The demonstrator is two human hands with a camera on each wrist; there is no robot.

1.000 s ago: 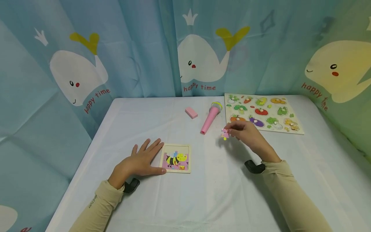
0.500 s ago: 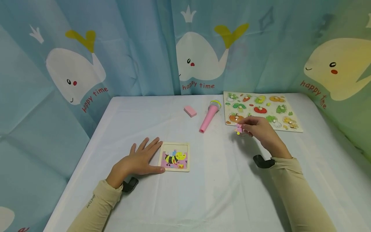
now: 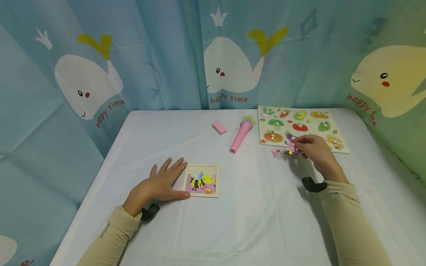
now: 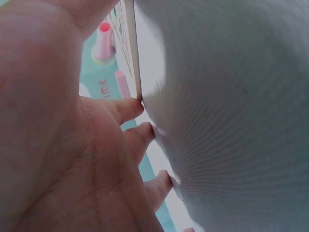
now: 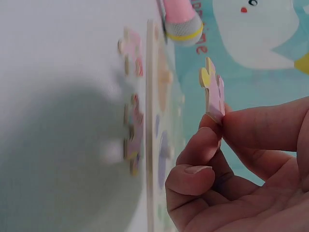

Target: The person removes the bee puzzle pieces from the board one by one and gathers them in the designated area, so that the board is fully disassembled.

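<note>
My left hand [image 3: 158,189] lies on the table with fingers spread, thumb and index fingertip touching the left side of a small wooden puzzle frame [image 3: 201,169]. In the frame, jigsaw pieces form a bee picture, and the top strip is bare wood. Between thumb and fingers, my right hand [image 3: 317,155] pinches a pink and yellow puzzle piece [image 5: 216,96], raised above the table by the vegetable board. Below it lie loose puzzle pieces; one pink piece [image 3: 276,154] shows in the head view, another loose piece [image 5: 134,133] in the right wrist view.
A vegetable peg board [image 3: 307,147] lies at the back right. Left of it are a pink toy microphone [image 3: 241,136] and a pink block [image 3: 219,128]. A blue whale-print curtain [image 3: 166,55] hangs behind the white-covered table [image 3: 213,229].
My right hand has moved right along the front edge of the vegetable board, still pinching the puzzle piece. A loose pink piece now shows to its left. The left hand stays put.
</note>
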